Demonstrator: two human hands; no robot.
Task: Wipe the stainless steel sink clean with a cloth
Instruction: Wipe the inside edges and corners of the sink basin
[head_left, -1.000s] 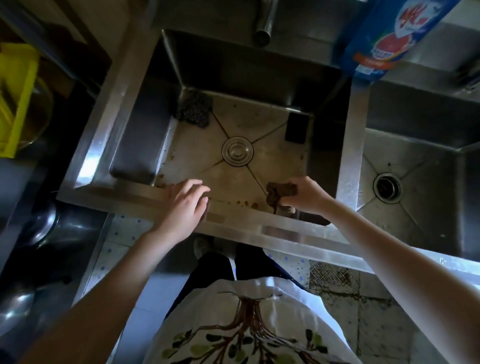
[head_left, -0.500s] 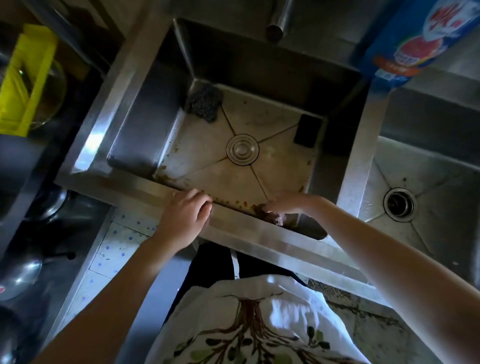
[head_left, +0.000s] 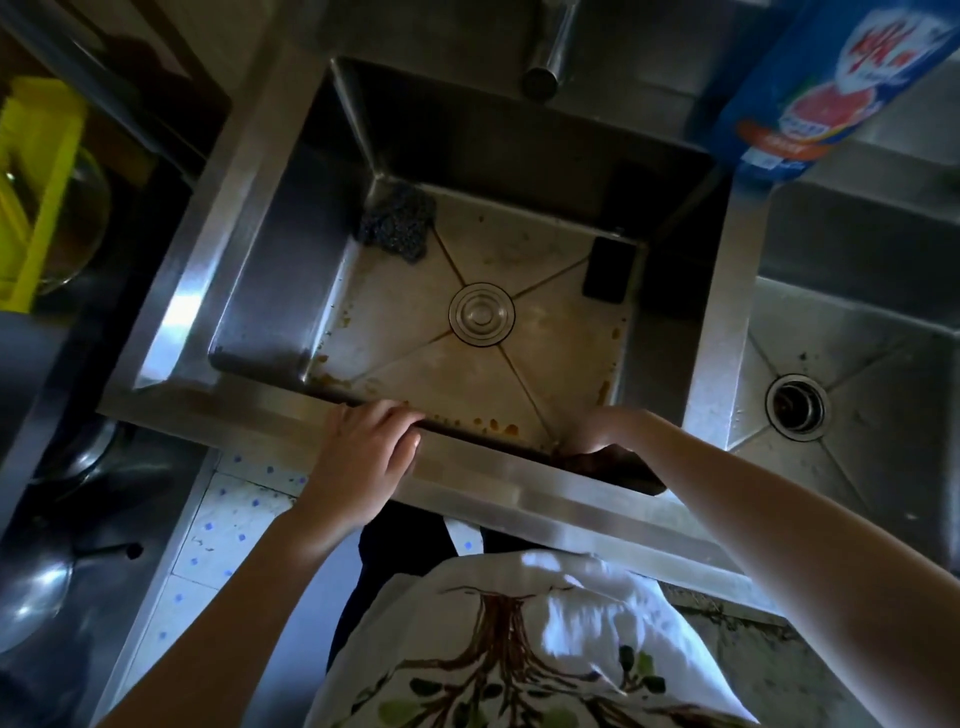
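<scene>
Left hand (head_left: 363, 457): rests on the near rim of the sink, fingers (head_left: 395, 415) curled loosely over the edge, holding nothing.
Right hand (head_left: 602, 431): reaches down into the near right corner of the basin; its fingers are hidden behind the rim, so I cannot tell whether they grip.
Cloth (head_left: 597, 461): a dark brown wad just under the right hand, pressed into that corner, mostly hidden.
Sink (head_left: 270, 322): stainless steel, square basin with brown stains along the near and right edges of the floor.
Drain cover (head_left: 482, 313): round, at the basin's centre.
Scouring pad (head_left: 397, 226): far left corner.
Dark sponge (head_left: 609, 269): far right corner.
Detergent bottle (head_left: 831, 78): blue, at the far right.
</scene>
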